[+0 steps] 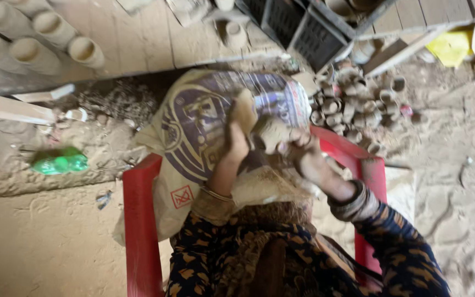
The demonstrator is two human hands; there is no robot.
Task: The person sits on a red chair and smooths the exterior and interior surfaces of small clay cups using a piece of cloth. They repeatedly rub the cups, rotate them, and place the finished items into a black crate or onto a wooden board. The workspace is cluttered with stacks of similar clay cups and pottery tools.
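Note:
My left hand, smeared with clay, is raised over a printed sack and grips a small piece of clay at its fingertips. My right hand is just beside it, closed around a rounded clay lump. The two hands nearly touch at the lump. The sack is draped over a red plastic chair in front of me. Both arms wear dark patterned sleeves with bangles at the wrists.
A heap of small clay cups lies on the dirt floor at the right. Larger clay cups lie in rows on wooden boards at the upper left. A green plastic bottle lies on the left. Dark crates stand at the top.

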